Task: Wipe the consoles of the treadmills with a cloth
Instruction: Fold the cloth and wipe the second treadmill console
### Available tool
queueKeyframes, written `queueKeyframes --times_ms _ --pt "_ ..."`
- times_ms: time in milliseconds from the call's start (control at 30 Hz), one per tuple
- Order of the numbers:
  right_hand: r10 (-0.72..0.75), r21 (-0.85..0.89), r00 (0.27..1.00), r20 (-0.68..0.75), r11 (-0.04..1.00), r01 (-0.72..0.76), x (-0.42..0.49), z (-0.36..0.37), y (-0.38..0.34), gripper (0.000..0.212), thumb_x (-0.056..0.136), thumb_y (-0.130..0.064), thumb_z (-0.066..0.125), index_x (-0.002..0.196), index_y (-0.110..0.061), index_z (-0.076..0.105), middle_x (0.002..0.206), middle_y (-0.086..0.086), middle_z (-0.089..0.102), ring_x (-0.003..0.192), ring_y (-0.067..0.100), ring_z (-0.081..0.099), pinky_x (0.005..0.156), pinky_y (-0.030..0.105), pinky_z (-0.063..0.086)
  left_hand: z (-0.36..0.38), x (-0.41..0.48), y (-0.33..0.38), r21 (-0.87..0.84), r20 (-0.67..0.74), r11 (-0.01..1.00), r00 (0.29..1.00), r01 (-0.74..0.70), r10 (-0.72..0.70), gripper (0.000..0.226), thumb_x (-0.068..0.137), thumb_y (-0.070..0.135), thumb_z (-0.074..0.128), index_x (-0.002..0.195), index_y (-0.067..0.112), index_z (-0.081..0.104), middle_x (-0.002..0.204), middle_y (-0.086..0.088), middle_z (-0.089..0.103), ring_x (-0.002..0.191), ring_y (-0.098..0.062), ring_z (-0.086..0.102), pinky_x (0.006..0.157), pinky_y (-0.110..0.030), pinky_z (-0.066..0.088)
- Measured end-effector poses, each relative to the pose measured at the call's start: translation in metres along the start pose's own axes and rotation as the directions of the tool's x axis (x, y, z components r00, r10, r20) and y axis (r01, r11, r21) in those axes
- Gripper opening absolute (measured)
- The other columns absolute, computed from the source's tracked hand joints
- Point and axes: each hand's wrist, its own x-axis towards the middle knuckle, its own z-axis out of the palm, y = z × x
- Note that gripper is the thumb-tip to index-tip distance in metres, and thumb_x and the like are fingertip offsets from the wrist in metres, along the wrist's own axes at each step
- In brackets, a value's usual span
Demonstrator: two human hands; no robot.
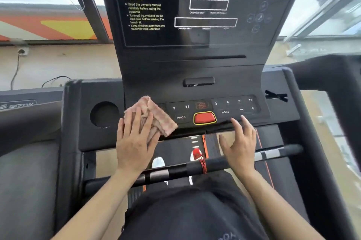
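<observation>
The head camera looks down on the black console (195, 69) of a treadmill. The pink cloth (156, 114) lies crumpled on the left part of the key row, just beside the PROG key (181, 117) and to the left of the red button (204, 118) with its yellow frame. The left hand (134, 142) lies flat on the cloth with straight fingers that are a little spread. It presses the cloth onto the console and does not close around it. The far corner and the right edge of the cloth stick out from under the fingers.

The right hand (241, 142) is open and holds nothing. Its fingers are spread and only lightly bent, and the fingertips reach the lower edge of the console under the MODE key (225, 112). If they really touch this edge, I cannot tell.

Left of the cloth there is a round cup holder (104, 114) in the console. Above the keys stands the dark screen (195, 24), with a yellow CAUTION text on its left side.

Both forearms pass over a black handlebar (172, 173) with silver bands, and a red cord (203, 166) is wound around its middle. Under the bar, on the belt, a white shoe (158, 162) and a red shoe (196, 154) are visible. At the far left, a wall socket (21, 51) has a dark cable hanging from it.
</observation>
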Motion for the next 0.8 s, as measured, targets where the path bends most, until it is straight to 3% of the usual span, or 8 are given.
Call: queueKeyframes --times_ms 100,200,300,400,633,800 --pt "0.110 -0.070 0.991 0.079 0.992 -0.104 0.002 -0.005 0.034 0.070 0.088 -0.036 0.074 0.148 -0.013 0.046 0.162 0.018 0.030 0.150 0.041 0.024 0.120 0.056 0.027 0.002 0.000 0.011 0.034 -0.023 0.998 0.999 -0.043 0.044 0.055 0.108 0.044 0.039 0.156 0.019 0.041 0.166 -0.009 0.034 0.156 -0.031 0.027 0.126 -0.058 0.022" --pt "0.068 -0.059 0.989 0.131 0.996 -0.061 0.001 -0.009 0.047 0.072 0.090 -0.040 0.069 0.153 -0.021 0.040 0.166 0.015 0.023 0.155 0.036 0.017 0.124 0.052 0.022 0.008 0.005 0.021 0.068 -0.039 0.993 0.994 -0.101 0.103 0.051 0.108 0.039 0.044 0.154 0.016 0.046 0.164 -0.008 0.038 0.155 -0.031 0.031 0.125 -0.058 0.024" --pt "-0.005 -0.067 0.994 0.114 0.998 0.012 0.002 -0.015 0.058 0.067 0.090 -0.051 0.052 0.150 -0.022 0.047 0.163 0.014 0.031 0.154 0.034 0.020 0.123 0.050 0.021 0.017 0.012 0.036 0.033 -0.040 0.986 0.985 -0.164 0.165 0.050 0.109 0.034 0.047 0.153 0.013 0.045 0.163 -0.010 0.038 0.154 -0.033 0.032 0.122 -0.055 0.033" --pt "-0.053 -0.039 0.994 0.093 0.998 0.057 0.005 -0.023 0.077 0.062 0.092 -0.050 0.047 0.144 -0.018 0.054 0.159 0.012 0.039 0.153 0.033 0.026 0.122 0.051 0.024 0.025 0.019 0.060 0.017 0.028 0.983 0.983 -0.185 0.184 0.051 0.110 0.036 0.039 0.156 0.013 0.040 0.166 -0.009 0.032 0.155 -0.033 0.029 0.122 -0.054 0.035" --pt "-0.020 0.020 0.994 0.103 1.000 0.018 0.010 -0.031 0.136 0.064 0.090 -0.046 0.048 0.147 -0.015 0.049 0.164 0.010 0.031 0.151 0.038 0.026 0.116 0.055 0.030 0.041 0.040 0.139 0.001 0.134 0.968 0.959 -0.253 0.250 0.053 0.109 0.035 0.038 0.154 0.009 0.043 0.165 -0.012 0.036 0.156 -0.033 0.027 0.124 -0.051 0.030" --pt "-0.121 0.134 0.985 0.125 0.986 0.104 0.002 -0.035 0.169 0.060 0.085 -0.027 0.066 0.143 -0.015 0.054 0.160 0.011 0.038 0.140 0.038 0.040 0.113 0.047 0.031 0.052 0.053 0.203 -0.034 0.155 0.954 0.941 -0.298 0.299 0.048 0.107 0.033 0.046 0.148 0.010 0.053 0.159 -0.012 0.046 0.153 -0.034 0.033 0.122 -0.051 0.034"
